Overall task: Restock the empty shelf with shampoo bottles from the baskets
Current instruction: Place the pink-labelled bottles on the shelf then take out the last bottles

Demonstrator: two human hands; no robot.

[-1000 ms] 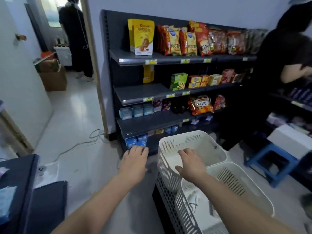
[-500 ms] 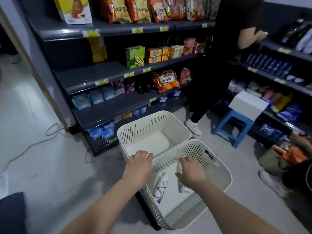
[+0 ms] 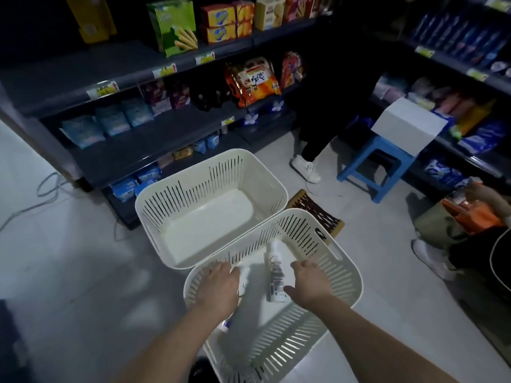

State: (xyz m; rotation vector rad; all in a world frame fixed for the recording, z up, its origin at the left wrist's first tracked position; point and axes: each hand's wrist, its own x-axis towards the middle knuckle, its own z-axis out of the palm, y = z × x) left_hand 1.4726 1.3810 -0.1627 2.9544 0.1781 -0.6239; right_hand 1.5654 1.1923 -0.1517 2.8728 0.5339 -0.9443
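Two white slotted baskets stand on the floor before me. The far basket (image 3: 279, 189) holds nothing. In the near basket (image 3: 347, 275) lie white shampoo bottles. One bottle (image 3: 274, 272) lies lengthwise in the middle. My right hand (image 3: 309, 283) is down inside the basket just right of it, thumb by its lower end, fingers not closed round it. My left hand (image 3: 218, 288) lies over a second bottle (image 3: 244, 279), which sticks out past the knuckles. Its fingers reach toward the basket wall.
Dark shelves (image 3: 154, 139) with snack packs run behind the baskets. A person in black stands at the back right, white shoe (image 3: 305, 167) near a blue stool (image 3: 376, 167) bearing a white box (image 3: 406, 125). An orange bag (image 3: 470, 214) lies right. A cable (image 3: 47, 186) trails left.
My view has tilted further down and closer to the baskets. Both hands have dropped from the rim into the near basket, onto the bottles.
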